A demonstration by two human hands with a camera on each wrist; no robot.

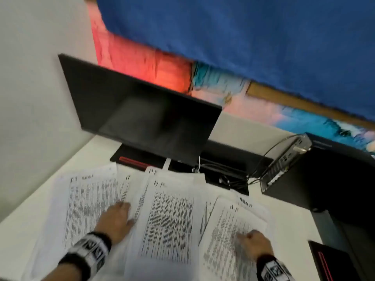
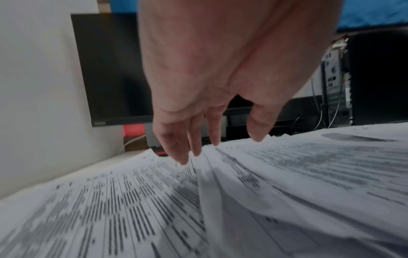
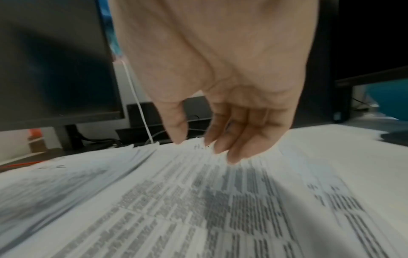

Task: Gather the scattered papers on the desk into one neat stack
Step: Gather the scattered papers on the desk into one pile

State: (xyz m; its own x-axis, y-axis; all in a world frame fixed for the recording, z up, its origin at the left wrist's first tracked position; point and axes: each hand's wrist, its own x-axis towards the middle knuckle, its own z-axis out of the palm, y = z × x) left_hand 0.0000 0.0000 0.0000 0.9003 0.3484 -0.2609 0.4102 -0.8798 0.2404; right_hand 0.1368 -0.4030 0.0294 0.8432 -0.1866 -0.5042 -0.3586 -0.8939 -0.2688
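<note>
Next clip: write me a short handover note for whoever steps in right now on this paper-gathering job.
Left hand: open, fingers resting on the left sheets.
Right hand: open, fingers extended down onto the right sheets.
Papers: fanned out overlapping across the white desk, middle sheet between the hands, in front of the monitor.
Done: nothing stacked yet.
Left: slide all sheets together and square the edges.

Handwritten marks head several of the printed papers (image 1: 170, 220) on the desk. The right sheet (image 1: 229, 230) carries "H.R" at its top. The centre sheet carries a mark resembling "H P"; the left sheet (image 1: 89, 199) carries one resembling "I T", followed by an illegible word. The printed body text is too blurred to read in all views. The logo on the monitor bezel (image 2: 99, 123) is illegible.
</note>
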